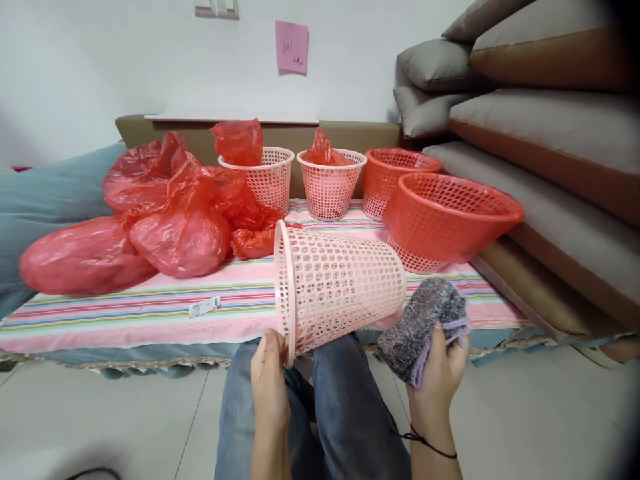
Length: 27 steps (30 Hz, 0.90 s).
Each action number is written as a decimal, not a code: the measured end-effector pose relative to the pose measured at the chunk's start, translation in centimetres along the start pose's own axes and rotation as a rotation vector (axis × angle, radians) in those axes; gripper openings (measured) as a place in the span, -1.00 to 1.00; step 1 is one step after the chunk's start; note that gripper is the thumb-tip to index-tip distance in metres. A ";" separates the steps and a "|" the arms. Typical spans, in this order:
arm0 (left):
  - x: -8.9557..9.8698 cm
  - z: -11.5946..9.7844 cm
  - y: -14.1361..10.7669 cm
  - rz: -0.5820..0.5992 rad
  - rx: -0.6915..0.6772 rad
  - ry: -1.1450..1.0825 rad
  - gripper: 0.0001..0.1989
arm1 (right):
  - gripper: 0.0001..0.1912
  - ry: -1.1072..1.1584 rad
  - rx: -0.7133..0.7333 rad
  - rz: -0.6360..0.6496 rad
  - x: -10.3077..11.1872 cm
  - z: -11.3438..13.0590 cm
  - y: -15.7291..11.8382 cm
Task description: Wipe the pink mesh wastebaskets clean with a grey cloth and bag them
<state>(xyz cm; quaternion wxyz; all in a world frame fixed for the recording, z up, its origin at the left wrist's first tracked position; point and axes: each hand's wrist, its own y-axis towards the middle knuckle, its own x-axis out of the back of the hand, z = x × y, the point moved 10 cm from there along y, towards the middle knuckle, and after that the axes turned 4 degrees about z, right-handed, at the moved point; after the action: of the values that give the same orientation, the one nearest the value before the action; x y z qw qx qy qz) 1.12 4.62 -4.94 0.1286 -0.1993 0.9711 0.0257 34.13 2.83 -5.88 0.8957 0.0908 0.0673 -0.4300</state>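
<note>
A pale pink perforated plastic wastebasket lies tipped on its side above my knees, its open end facing left. My left hand grips its rim, thumb on the outside. In my right hand is a folded grey cleaning cloth with a lilac edge, close to the wastebasket's base but apart from it. Behind stand two more pink wastebaskets with red plastic bags bunched in their mouths. At right, two others have red bags stretched over their rims.
Filled, knotted red plastic bags lie on the left of the striped cloth. A small white label rests near the front edge. Grey and brown cushions are stacked at right. A pink note hangs on the wall.
</note>
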 end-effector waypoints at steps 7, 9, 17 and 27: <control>-1.9 -0.2 -0.3 0.149 -0.001 0.051 -0.60 | -0.47 -0.125 0.490 -0.125 -1.1 10.0 -2.8; -2.6 0.1 -0.4 0.216 0.017 0.080 -0.59 | -0.49 -0.123 0.593 -0.083 -2.5 11.1 -3.7; -2.7 -0.1 -0.5 0.258 -0.045 0.208 -0.71 | -0.54 -0.564 0.775 0.603 -11.3 7.4 -7.4; -2.4 0.1 -0.6 0.226 -0.047 0.217 -0.77 | -0.70 -0.521 0.780 0.297 -9.5 9.2 -7.1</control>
<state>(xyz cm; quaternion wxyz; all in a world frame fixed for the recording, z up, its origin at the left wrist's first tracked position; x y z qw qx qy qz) 3.52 5.02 -4.36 0.0146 -0.0934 0.9947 0.0409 23.06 3.64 4.24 0.8335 0.3174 -0.3389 -0.2994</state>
